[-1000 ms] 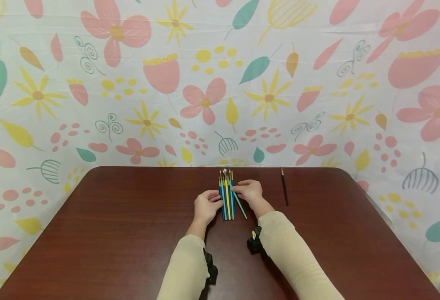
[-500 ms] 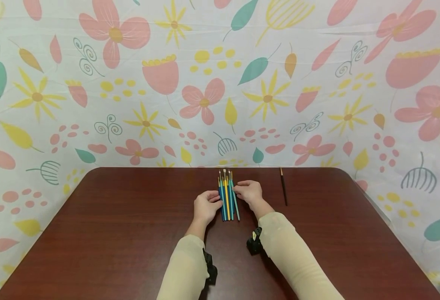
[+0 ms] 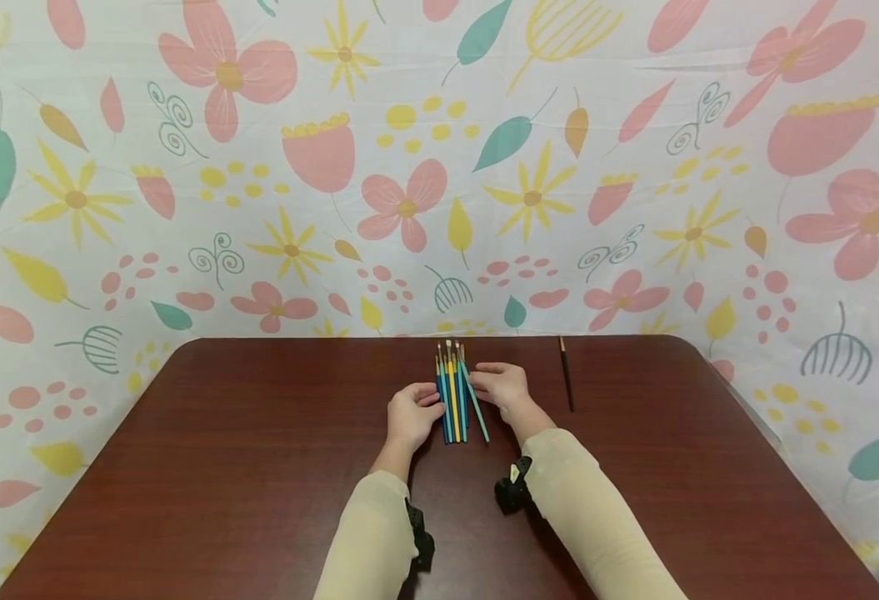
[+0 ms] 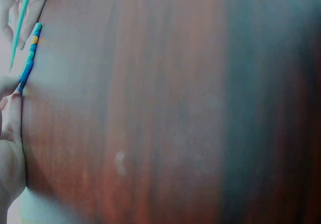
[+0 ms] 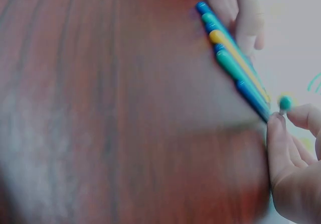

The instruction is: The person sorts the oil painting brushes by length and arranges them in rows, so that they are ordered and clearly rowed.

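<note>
Blue, teal and yellow paintbrushes (image 3: 454, 412) lie side by side on the table, bristles toward the far edge. My left hand (image 3: 411, 414) is against the left side of this row, thumb and fingertips touching the outermost brush. On the other side, my right hand (image 3: 504, 387) pinches a teal paintbrush (image 3: 480, 417), which slants away from the row with its handle end to the right. The left wrist view shows this teal brush (image 4: 21, 25) tilted above the table, while the right wrist view shows its rounded end (image 5: 285, 102) at my thumb and index finger.
A black paintbrush (image 3: 566, 379) lies alone to the right of my right hand. The dark wooden table (image 3: 222, 467) meets a flower-patterned cloth (image 3: 409, 275) behind it. Each sleeve carries a small black wrist camera (image 3: 512, 492).
The teal brush's handle end swung left, close to the row, then back out to the right. My right hand has shifted slightly right; my left hand stays in place.
</note>
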Demonstrator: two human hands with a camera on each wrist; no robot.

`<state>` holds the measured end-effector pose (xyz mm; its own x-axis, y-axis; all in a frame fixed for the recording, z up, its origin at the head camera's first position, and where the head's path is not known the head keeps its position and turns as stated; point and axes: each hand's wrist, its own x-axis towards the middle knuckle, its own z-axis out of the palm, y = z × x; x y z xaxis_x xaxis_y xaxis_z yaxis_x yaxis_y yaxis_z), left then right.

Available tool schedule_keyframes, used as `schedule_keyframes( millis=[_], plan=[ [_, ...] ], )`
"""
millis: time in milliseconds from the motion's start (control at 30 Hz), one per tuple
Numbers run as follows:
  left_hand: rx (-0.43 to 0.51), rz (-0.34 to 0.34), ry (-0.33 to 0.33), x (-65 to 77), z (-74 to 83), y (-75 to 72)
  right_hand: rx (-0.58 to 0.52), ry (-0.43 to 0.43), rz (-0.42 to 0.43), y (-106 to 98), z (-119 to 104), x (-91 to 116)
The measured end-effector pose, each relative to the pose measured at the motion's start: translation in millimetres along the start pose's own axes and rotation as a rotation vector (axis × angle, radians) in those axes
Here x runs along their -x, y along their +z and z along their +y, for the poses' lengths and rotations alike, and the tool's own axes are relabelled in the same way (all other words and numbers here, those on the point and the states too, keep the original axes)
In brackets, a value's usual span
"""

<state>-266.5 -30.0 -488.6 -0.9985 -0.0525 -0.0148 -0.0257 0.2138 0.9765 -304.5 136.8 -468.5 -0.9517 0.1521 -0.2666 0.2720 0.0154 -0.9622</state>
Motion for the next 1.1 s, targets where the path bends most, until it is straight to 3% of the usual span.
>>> schedule_keyframes(
  millis=[433,867,1100],
  plan=[
    [-0.007,-0.002,0.008,-1.4,-3.6,1.0,-0.269,0.11,-0.044,-14,-3,0],
    [-0.004,0.002,0.007,1.3,-0.9,-1.0,-0.514,0.144,-0.114,-35,-3,7],
    [0.002,-0.003,0.012,4.4,1.2,-1.8,-0.585,0.189,-0.14,-46,-7,18]
  ],
)
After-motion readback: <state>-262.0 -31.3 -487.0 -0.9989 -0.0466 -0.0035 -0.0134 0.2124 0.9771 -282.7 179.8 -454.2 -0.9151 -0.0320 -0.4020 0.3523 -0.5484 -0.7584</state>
